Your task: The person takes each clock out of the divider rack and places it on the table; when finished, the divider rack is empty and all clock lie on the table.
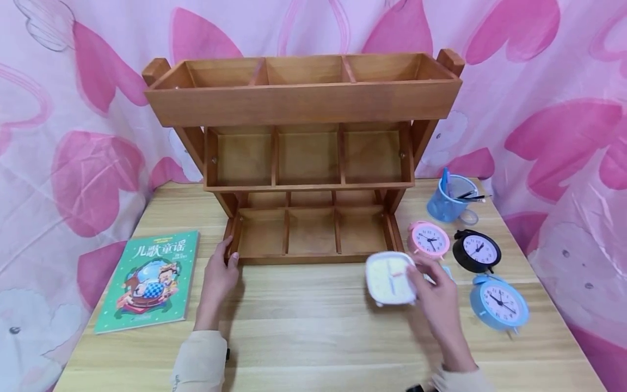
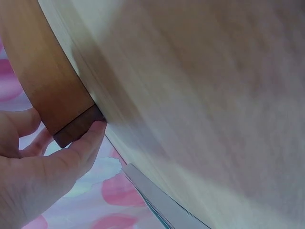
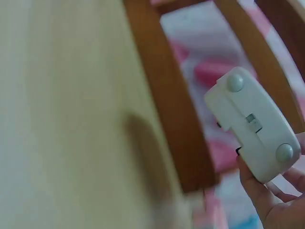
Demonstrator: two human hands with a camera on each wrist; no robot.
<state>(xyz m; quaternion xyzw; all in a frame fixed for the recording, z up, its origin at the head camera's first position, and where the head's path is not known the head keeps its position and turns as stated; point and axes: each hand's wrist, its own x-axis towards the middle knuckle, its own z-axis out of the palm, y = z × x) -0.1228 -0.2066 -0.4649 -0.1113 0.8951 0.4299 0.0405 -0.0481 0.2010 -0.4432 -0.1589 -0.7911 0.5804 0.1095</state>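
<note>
A brown wooden storage rack (image 1: 303,103) with three tiers of compartments stands on the table. At its bottom left corner, my left hand (image 1: 220,275) grips the frame; the left wrist view has the thumb and fingers on either side of the rack's dark end (image 2: 78,128). My right hand (image 1: 437,296) holds a white square alarm clock (image 1: 390,277) by its right side, in front of the rack's lower right. The right wrist view shows the clock's underside (image 3: 255,124) with two round feet, raised over the table. Part of a light blue item (image 1: 447,272) shows behind the right hand.
Right of the rack stand a pink alarm clock (image 1: 429,239), a black one (image 1: 476,251) and a blue one (image 1: 499,302). Behind them are a blue pen cup (image 1: 443,204) and a tape roll (image 1: 468,217). A green book (image 1: 152,280) lies at left. A pink patterned curtain (image 1: 108,185) surrounds the table.
</note>
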